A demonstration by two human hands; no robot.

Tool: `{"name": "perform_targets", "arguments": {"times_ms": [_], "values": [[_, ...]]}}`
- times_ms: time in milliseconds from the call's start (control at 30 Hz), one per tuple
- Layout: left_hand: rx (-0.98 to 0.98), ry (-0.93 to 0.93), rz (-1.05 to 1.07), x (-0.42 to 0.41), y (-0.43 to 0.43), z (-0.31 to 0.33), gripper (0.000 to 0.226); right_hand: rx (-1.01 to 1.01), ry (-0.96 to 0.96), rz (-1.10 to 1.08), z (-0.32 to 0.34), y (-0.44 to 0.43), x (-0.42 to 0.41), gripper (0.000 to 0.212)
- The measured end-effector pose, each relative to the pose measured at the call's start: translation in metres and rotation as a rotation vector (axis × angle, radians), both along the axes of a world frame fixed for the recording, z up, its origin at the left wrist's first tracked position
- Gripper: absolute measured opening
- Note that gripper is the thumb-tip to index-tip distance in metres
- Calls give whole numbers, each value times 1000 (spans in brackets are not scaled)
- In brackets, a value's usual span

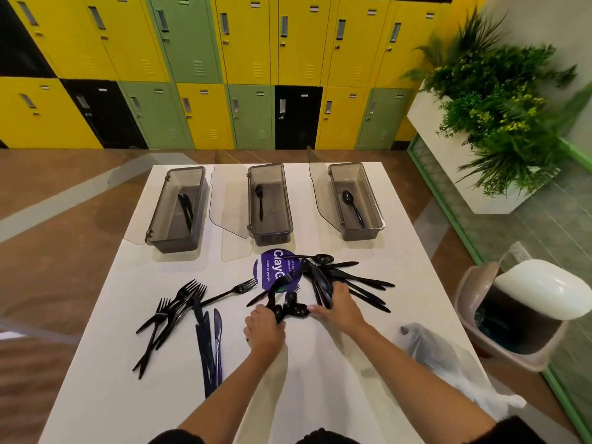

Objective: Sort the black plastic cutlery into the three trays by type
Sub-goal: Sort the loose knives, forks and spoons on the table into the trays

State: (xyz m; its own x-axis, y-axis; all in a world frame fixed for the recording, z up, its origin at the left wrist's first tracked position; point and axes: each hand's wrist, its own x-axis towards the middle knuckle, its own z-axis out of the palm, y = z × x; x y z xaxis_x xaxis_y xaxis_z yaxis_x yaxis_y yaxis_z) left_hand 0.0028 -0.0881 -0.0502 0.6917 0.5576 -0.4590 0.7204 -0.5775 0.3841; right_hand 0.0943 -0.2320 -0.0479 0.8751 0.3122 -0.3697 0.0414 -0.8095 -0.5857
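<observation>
Three smoky clear trays stand at the table's far end: the left tray holds knives, the middle tray a fork, the right tray a spoon. Sorted forks and knives lie at the left. A mixed heap of black cutlery spreads at centre right. My left hand grips several spoons by their handles. My right hand grips a bundle of cutlery from the heap.
A purple round sticker marks the table's middle. A crumpled clear plastic bag lies at the right edge. A swing-lid bin stands right of the table, with a white planter behind it and lockers along the back wall.
</observation>
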Motion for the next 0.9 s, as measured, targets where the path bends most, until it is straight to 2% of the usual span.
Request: {"name": "perform_targets", "arguments": {"times_ms": [67,233,367,400,567,667,767,900], "values": [[-3,6,0,0,4,0,43,-44,-23,10,-1,10,2,64],[-11,5,-65,-5,11,0,33,-44,-30,45,1,23,7,44],[-77,-132,-147,-10,22,-4,11,-115,-60,118,-1,21,-3,33],[-114,-167,-144,-11,26,-4,4,-110,-68,119,-2,19,-6,32],[-462,-272,39,-18,40,-5,8,-29,-41,75,-2,9,-15,27],[-681,-326,137,-22,38,1,5,57,42,38,5,4,-14,19],[-769,-377,179,-25,33,5,7,294,264,2,22,1,-18,13],[-944,-457,249,-24,23,15,21,500,451,-11,41,2,-32,13]]}}
